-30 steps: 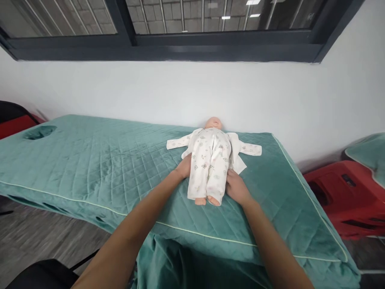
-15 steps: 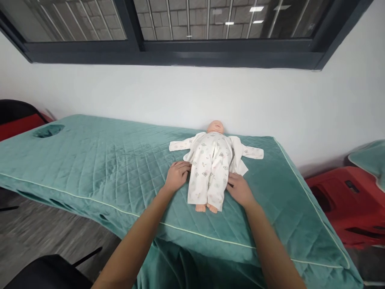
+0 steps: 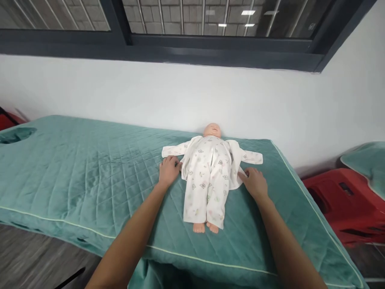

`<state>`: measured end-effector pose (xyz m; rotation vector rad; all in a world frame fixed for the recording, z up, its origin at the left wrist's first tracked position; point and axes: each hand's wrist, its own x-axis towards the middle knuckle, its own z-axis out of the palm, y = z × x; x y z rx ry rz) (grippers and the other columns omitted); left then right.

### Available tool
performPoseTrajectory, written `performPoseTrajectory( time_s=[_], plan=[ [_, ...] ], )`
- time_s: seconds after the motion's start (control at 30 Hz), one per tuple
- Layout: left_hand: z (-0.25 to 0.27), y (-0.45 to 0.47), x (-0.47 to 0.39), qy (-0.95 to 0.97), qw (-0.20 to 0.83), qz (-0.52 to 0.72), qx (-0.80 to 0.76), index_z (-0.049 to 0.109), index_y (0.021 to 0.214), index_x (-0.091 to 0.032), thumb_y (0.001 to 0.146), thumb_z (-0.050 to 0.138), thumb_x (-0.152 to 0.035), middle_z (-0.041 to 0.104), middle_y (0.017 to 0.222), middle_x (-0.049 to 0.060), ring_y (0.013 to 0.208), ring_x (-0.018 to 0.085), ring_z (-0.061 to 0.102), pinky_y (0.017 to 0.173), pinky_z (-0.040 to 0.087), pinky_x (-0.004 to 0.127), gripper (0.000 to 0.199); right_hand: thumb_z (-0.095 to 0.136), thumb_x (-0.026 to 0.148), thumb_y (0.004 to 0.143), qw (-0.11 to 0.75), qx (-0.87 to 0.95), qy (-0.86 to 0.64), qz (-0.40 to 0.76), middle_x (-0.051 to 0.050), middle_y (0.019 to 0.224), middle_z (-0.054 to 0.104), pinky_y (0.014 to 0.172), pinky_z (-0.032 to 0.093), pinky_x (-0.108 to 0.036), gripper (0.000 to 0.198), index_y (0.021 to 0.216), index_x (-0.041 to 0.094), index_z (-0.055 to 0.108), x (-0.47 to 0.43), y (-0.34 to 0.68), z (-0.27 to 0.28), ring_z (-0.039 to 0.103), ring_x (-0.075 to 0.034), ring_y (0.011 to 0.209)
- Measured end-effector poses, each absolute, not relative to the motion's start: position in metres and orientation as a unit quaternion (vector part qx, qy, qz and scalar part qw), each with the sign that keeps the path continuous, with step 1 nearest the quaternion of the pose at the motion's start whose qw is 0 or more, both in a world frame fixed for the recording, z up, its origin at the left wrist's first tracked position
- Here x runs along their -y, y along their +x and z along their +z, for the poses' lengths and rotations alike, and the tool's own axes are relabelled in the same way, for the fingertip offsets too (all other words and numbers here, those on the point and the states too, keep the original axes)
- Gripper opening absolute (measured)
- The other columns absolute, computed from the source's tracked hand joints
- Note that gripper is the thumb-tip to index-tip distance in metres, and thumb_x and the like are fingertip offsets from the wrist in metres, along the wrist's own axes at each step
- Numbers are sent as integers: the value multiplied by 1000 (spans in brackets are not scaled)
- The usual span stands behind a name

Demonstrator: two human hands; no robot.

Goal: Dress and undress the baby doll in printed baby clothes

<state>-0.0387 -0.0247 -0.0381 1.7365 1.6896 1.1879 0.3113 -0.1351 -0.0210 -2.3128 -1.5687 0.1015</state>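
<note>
A baby doll lies on its back on the green bed cover, head toward the wall and bare feet toward me. White patterned baby trousers cover its legs and reach high over its body. A matching white baby shirt lies spread around the torso, sleeves stretched out sideways. My left hand is closed at the shirt's left edge, just below that sleeve. On the other side my right hand pinches the shirt's lower right flap between thumb and fingers. The doll's arms are hidden.
The green quilted bed stands against a white wall under a dark window frame. A face hole opens at its far left. Red plastic furniture with a green cloth stands beyond the right end.
Both hands have moved from beside the trouser legs up and outward to the shirt's edges. The right flap is now held and drawn down and outward. The view has shifted slightly.
</note>
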Motion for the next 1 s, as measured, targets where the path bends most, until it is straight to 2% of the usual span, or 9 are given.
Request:
performPoseTrajectory(
  time_s=[0.1, 0.2, 0.33, 0.43, 0.57, 0.67, 0.77, 0.87, 1.0],
  plan=[
    [-37, -52, 24, 511, 301, 552, -586, 56, 74, -21, 77, 67, -33, 57, 75, 0, 80, 20, 56, 85, 46, 36, 17, 55, 44, 87, 168, 578, -792, 105, -3, 71, 60, 61, 30, -29, 30, 68, 20, 57, 137, 309, -14, 53, -19, 70],
    [-32, -65, 29, 436, 365, 632, -526, 53, 82, -21, 81, 61, -44, 53, 74, -2, 69, 14, 52, 73, 47, 29, 25, 61, 39, 78, 305, 504, -795, 144, 2, 59, 51, 57, 30, -27, 25, 63, 21, 53, 149, 317, -15, 47, -15, 60],
    [-21, -68, 36, 364, 503, 678, -393, 52, 76, -20, 76, 67, -40, 57, 76, 0, 71, 13, 55, 72, 50, 28, 24, 68, 37, 70, 603, 336, -636, 344, 1, 75, 63, 68, 49, -30, 20, 79, 22, 60, 164, 325, -19, 58, -18, 71],
    [-4, -57, 36, 361, 535, 670, -367, 52, 75, -21, 81, 61, -35, 60, 79, 3, 76, 15, 58, 74, 51, 31, 18, 67, 35, 70, 678, 308, -513, 427, -3, 96, 70, 82, 54, -37, 22, 89, 24, 62, 159, 314, -11, 65, -22, 87],
    [37, -28, 45, 470, 526, 614, -353, 46, 73, -22, 84, 55, -37, 60, 78, 3, 75, 17, 59, 71, 50, 31, 21, 59, 37, 79, 638, 450, -516, 354, -8, 112, 70, 88, 55, -45, 15, 87, 24, 60, 138, 285, 22, 66, -29, 103],
    [68, -8, 63, 639, 498, 472, -348, 48, 77, -21, 85, 58, -40, 68, 93, 3, 93, 21, 64, 79, 51, 32, 23, 64, 36, 81, 445, 672, -498, 321, -9, 126, 67, 101, 48, -49, 14, 79, 23, 59, 135, 266, 54, 57, -33, 124],
    [76, -1, 74, 747, 502, 304, -315, 54, 83, -21, 90, 56, -44, 72, 103, 4, 93, 19, 66, 76, 50, 30, 23, 62, 36, 88, 294, 775, -436, 349, -7, 139, 61, 108, 44, -47, 15, 98, 26, 69, 145, 258, 74, 49, -29, 136],
    [59, -1, 59, 720, 486, 350, -349, 56, 86, -21, 92, 51, -42, 73, 101, 5, 85, 17, 66, 67, 47, 27, 23, 61, 36, 91, 362, 726, -430, 397, -8, 127, 68, 100, 50, -42, 22, 110, 27, 69, 147, 259, 74, 60, -26, 122],
    [30, 16, 3, 608, 345, 495, -517, 53, 81, -21, 88, 53, -30, 69, 86, 3, 76, 16, 63, 73, 48, 30, 11, 63, 36, 87, 483, 621, -537, 305, -7, 103, 73, 84, 51, -37, 18, 95, 22, 70, 105, 258, 58, 66, -22, 94]
  ],
)
